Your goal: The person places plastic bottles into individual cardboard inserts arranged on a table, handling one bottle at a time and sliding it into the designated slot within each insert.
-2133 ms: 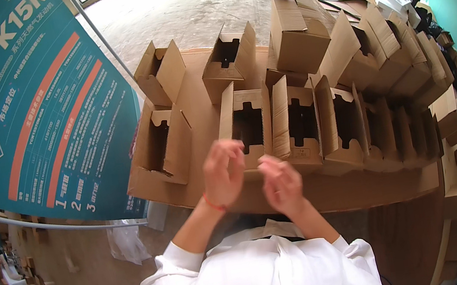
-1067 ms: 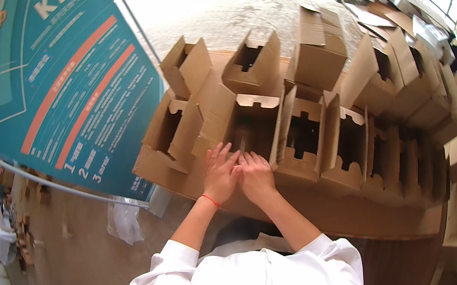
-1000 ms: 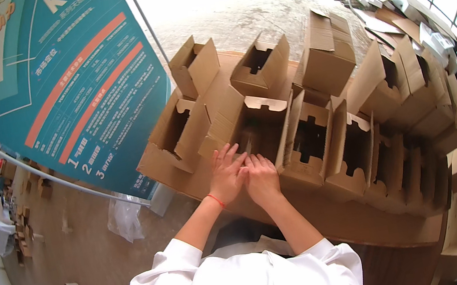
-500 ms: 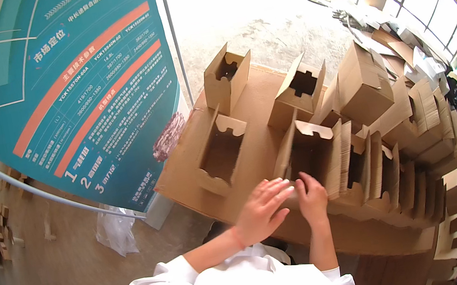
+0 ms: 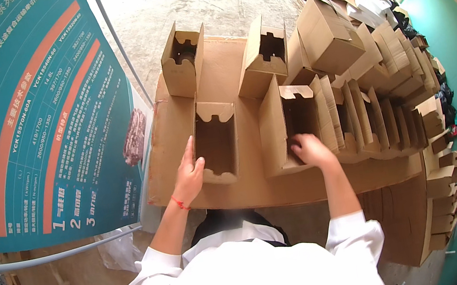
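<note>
My left hand [image 5: 189,176] lies with straight fingers against the left side of an open-topped cardboard box [image 5: 221,171] at the near left of the table; a red cord is round that wrist. Farther right, my right hand [image 5: 313,151] has its fingers curled over the near edge of a second open cardboard box [image 5: 272,129], the fingertips partly hidden inside it. Both boxes stand upright with notched flaps at their tops. Behind them are two more such boxes, one at the far left [image 5: 181,75] and one at the middle [image 5: 258,68].
The boxes stand on a cardboard-covered table [image 5: 237,192]. To the right runs a tight row of open boxes [image 5: 373,139], with a larger carton [image 5: 325,35] behind. A teal printed banner [image 5: 51,130] rises at the left, and a green wall [image 5: 440,34] at the right.
My hands were close together in front of the boxes. They have spread apart, the left to the left box's side and the right to the second box's near edge. The view has turned right.
</note>
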Motion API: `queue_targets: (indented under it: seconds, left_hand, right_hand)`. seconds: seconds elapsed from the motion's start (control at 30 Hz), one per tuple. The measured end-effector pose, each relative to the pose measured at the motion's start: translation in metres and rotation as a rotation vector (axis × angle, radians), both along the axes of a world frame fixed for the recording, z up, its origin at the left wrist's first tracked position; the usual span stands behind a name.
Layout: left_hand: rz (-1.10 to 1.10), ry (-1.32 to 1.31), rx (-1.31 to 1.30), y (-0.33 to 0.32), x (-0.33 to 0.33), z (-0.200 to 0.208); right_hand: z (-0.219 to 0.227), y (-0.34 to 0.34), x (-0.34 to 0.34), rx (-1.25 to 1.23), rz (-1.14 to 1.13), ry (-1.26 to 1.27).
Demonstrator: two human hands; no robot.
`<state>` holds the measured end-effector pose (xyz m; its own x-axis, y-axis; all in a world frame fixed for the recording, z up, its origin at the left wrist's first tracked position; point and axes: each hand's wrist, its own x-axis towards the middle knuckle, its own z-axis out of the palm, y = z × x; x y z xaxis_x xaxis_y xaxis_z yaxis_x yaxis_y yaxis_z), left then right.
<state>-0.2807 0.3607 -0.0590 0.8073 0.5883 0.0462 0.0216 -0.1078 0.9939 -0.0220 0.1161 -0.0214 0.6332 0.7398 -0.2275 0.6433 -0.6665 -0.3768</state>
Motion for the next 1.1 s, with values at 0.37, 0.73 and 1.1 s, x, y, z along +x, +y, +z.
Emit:
queue_targets:
  seconds: [0.37, 0.73, 1.1]
  left_hand:
    - [0.203, 0.053, 0.518, -0.063, 0.030, 0.034]
    - [-0.366, 0.133, 1.142, -0.182, 0.071, 0.041]
    - [-0.343, 0.157, 1.239, -0.178, 0.083, 0.027]
  right_hand:
    - [-0.192, 0.024, 0.110, -0.789, 0.325, 0.381]
    - [-0.173, -0.016, 0.096, -0.415, -0.294, 0.852]
    - [0.009, 0.027, 0.029, -0.049, -0.414, 0.292]
